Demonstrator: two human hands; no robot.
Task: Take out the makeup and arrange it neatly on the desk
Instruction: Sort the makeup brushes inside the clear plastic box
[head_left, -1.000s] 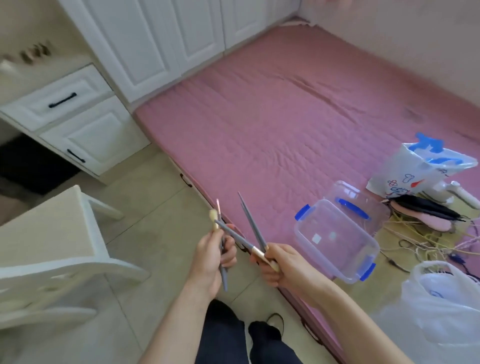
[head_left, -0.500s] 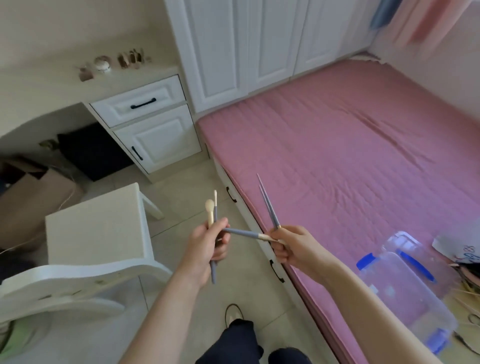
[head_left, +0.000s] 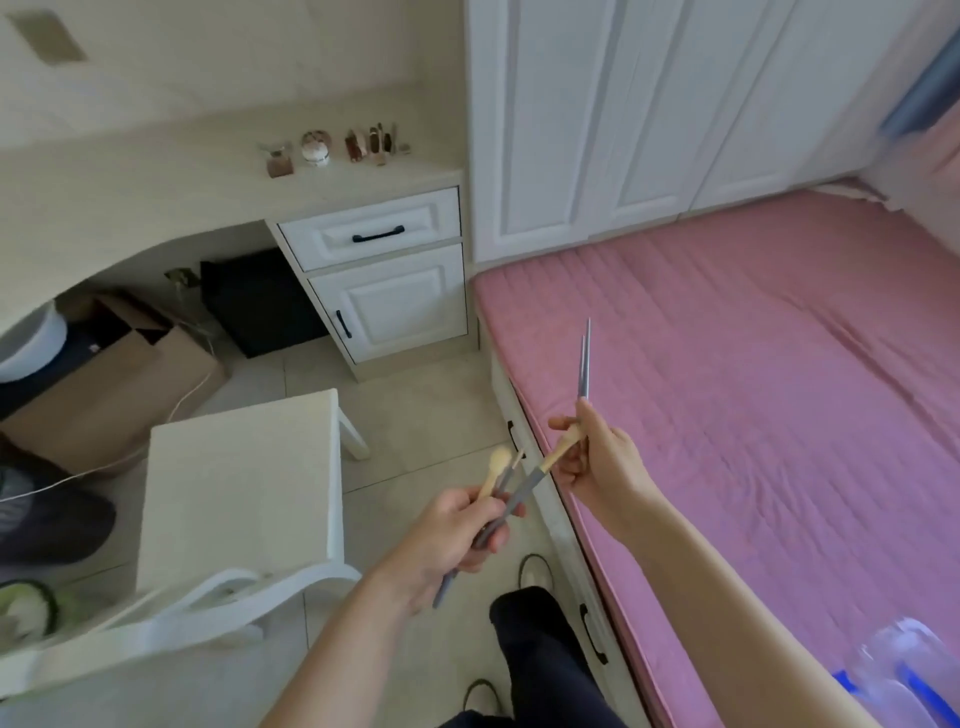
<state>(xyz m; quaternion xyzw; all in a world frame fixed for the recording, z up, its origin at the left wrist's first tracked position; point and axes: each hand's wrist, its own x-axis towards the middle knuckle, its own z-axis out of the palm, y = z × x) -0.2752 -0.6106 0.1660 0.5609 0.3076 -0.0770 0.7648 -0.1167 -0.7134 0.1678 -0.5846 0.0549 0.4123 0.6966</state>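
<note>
The left hand (head_left: 447, 530) has its grip curled round a bunch of grey-handled makeup brushes (head_left: 493, 493), bristle tips up, above the tiled floor (head_left: 415, 415) beside the white chair (head_left: 239, 488). The right hand (head_left: 597, 457) pinches two more grey brush handles (head_left: 585, 364) pointing upward, and its fingers touch the head of a brush angled across from the left hand. Small cosmetics (head_left: 332, 148) already stand on the worktop (head_left: 156, 192) near the wardrobe (head_left: 623, 104).
</note>
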